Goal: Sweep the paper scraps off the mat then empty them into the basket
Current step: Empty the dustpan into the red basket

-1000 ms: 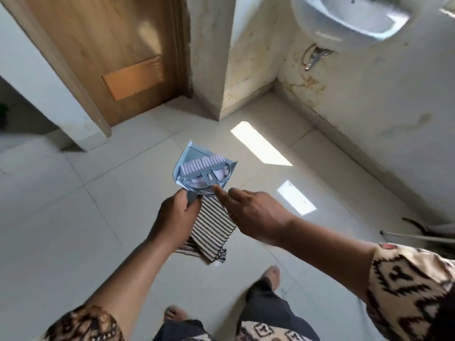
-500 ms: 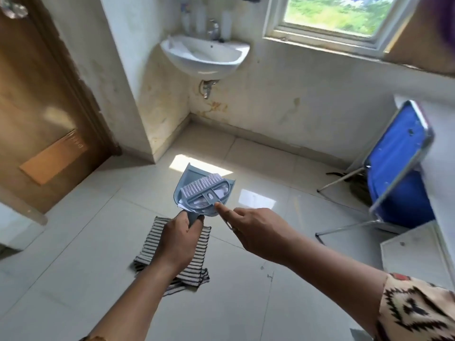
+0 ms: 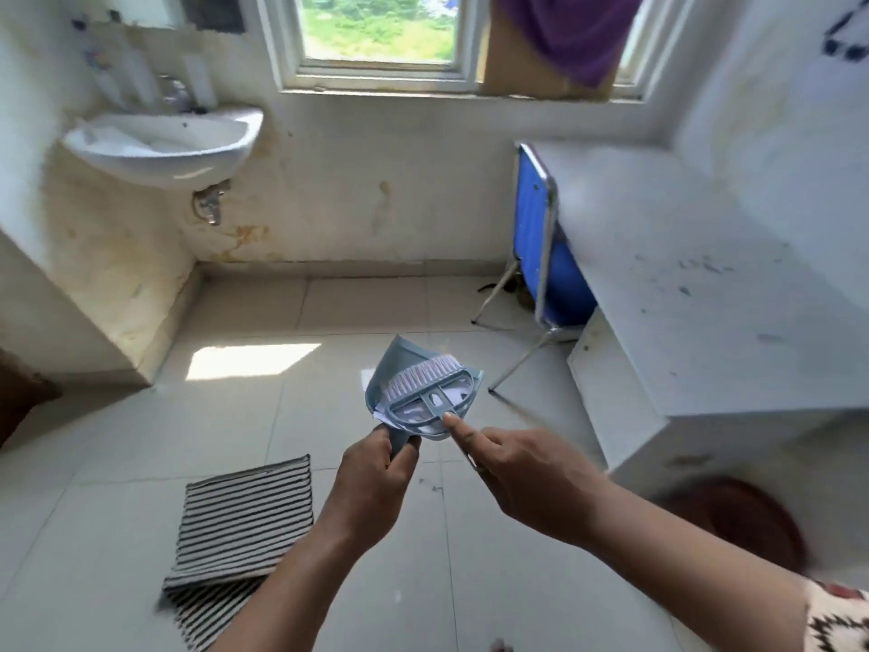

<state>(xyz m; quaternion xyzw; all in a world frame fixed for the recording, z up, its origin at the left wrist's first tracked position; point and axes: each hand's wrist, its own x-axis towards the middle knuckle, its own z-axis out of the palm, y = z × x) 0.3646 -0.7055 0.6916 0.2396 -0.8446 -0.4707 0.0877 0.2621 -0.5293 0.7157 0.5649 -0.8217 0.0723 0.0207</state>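
Observation:
My left hand (image 3: 371, 491) grips the handle of a grey-blue dustpan (image 3: 404, 357), held up in front of me above the floor. A matching brush (image 3: 428, 375) lies clipped across the pan, and white paper scraps (image 3: 455, 396) show beneath it. My right hand (image 3: 531, 477) reaches in from the right, its thumb tip pressed on the brush's handle and the fingers curled under. The striped mat (image 3: 249, 520) lies folded on the tiles at lower left. A blurred reddish-brown round object (image 3: 738, 524) sits at lower right; I cannot tell whether it is the basket.
A white counter (image 3: 682, 298) fills the right side, with a blue folding chair (image 3: 533, 228) leaning against its far end. A wall sink (image 3: 164, 143) hangs at upper left, beside a window (image 3: 376, 35). Pale floor tiles (image 3: 329, 303) stretch ahead.
My view has swung right and up, from the door and sink to the window and counter. The mat has slid to lower left. Both hands keep the same hold on pan and brush.

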